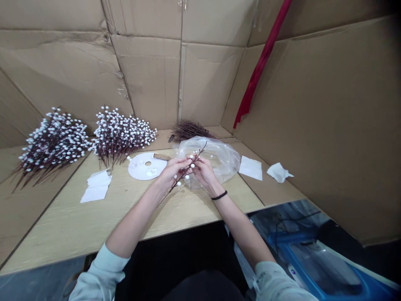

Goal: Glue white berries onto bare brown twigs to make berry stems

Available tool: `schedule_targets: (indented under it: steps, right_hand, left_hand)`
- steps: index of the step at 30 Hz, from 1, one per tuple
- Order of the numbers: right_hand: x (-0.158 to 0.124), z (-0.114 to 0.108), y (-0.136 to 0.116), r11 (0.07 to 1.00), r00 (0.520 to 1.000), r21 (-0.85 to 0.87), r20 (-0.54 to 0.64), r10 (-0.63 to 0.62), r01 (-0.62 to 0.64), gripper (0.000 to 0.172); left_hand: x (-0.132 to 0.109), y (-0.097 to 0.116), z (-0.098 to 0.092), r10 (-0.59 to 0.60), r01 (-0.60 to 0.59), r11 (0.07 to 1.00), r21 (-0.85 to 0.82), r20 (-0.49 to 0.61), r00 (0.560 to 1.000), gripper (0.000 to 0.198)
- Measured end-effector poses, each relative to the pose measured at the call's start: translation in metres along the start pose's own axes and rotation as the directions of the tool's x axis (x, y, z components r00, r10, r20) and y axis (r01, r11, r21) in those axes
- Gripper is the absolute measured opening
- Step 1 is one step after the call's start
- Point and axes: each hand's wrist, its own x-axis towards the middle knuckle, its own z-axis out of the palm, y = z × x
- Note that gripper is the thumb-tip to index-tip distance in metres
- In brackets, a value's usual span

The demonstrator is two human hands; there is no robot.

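Observation:
Both hands meet above the wooden table, over a thin dark twig dotted with small white beads. My left hand curls its fingers round the twig's lower part. My right hand, with a black band on the wrist, pinches the twig near its middle. The twig's tip points up and right over a clear plastic bag that holds loose white beads.
Two heaps of beaded twigs lie at the back left, a bunch of bare twigs at the back. A white disc, paper sheets and a crumpled tissue lie around. Cardboard walls enclose the table; a red strip hangs right.

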Motion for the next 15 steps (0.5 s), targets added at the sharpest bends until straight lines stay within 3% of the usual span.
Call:
schedule_targets:
  steps: [7, 11, 13, 15]
  right_hand:
    - [0.003, 0.000, 0.002, 0.999, 0.999, -0.017, 0.016, -0.042, 0.043, 0.015]
    - [0.008, -0.012, 0.004, 0.967, 0.999, -0.252, -0.034, -0.039, 0.029, 0.013]
    - [0.012, -0.022, 0.003, 0.848, 0.994, -0.529, -0.075, -0.082, 0.030, 0.014]
    - [0.017, -0.033, 0.000, 0.597, 0.983, -0.802, -0.101, -0.155, 0.012, 0.016]
  left_hand:
    - [0.000, 0.003, -0.005, 0.037, -0.037, 0.997, 0.062, 0.011, 0.999, 0.024]
    - [0.003, 0.010, -0.015, 0.095, -0.092, 0.991, 0.096, -0.024, 0.995, 0.024]
    - [0.004, 0.015, -0.022, 0.161, -0.151, 0.983, 0.105, -0.086, 0.983, 0.022]
    - [0.006, 0.021, -0.030, 0.201, -0.187, 0.977, 0.100, -0.164, 0.966, 0.022]
